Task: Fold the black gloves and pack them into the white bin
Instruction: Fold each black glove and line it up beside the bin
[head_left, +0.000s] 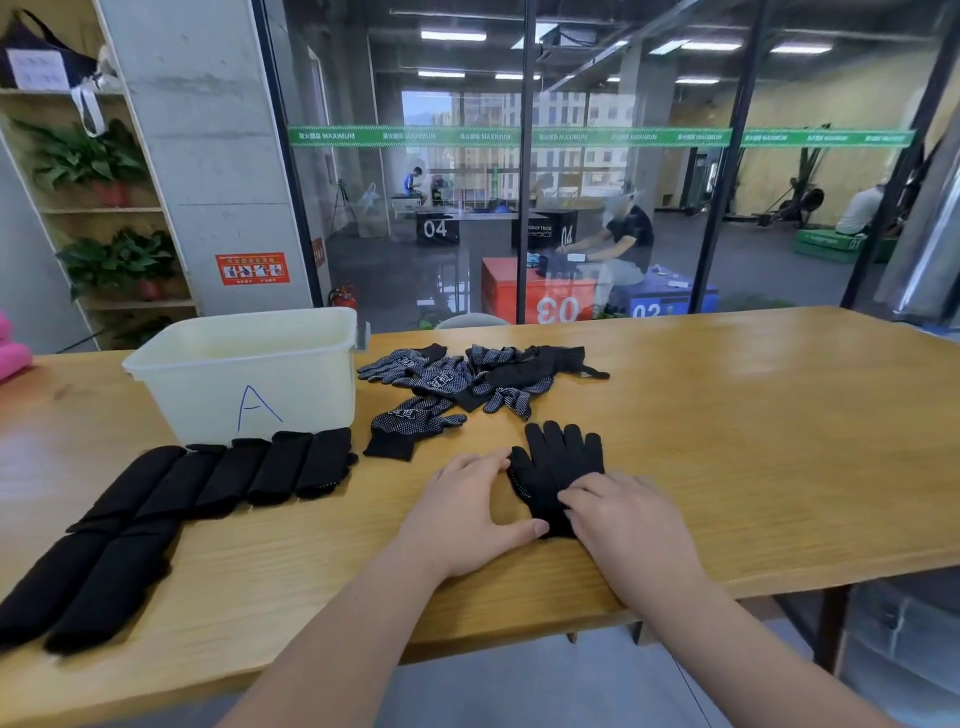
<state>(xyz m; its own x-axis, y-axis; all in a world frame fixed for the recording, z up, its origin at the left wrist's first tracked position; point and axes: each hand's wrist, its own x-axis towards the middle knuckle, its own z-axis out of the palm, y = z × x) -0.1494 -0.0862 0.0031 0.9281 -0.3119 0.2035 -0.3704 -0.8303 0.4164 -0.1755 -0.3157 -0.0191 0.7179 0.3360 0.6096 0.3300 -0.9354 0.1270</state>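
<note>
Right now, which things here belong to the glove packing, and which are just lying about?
Job: white bin; flat glove touched by left hand and right hand; loose glove pile; folded gloves.
Lying about: pink object, potted plants, fire extinguisher.

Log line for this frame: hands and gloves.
left hand: flat, touching glove edge | right hand: on its cuff end | glove: spread on table | folded gloves: before white bin | loose gloves: piled
</note>
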